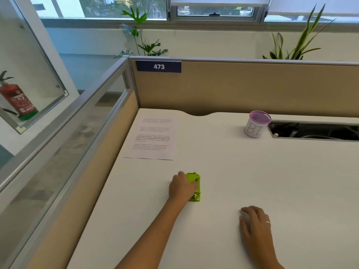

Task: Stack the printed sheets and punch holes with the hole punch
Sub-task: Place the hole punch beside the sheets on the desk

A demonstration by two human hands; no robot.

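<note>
The left hand [182, 188] grasps the green punch [194, 188] on the desk [233, 171]. The right hand [254, 222] rests flat and released. The sheets [153, 136] lie well apart, near the far left corner.

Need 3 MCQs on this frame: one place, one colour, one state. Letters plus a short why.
1. Where do the sheets lie?
A. far left of the desk
B. beside the cup
C. under the right hand

2. What colour is the punch?
A. red
B. green
C. black

3. What is the right hand doing?
A. holding the cup
B. lifting paper
C. resting flat on the desk

Key: 1 A, they sit by the left partition, beyond the punch. 2 B, its body is lime green under the left hand. 3 C, palm down on the bare desk, holding nothing; the cup stands far off.
</note>
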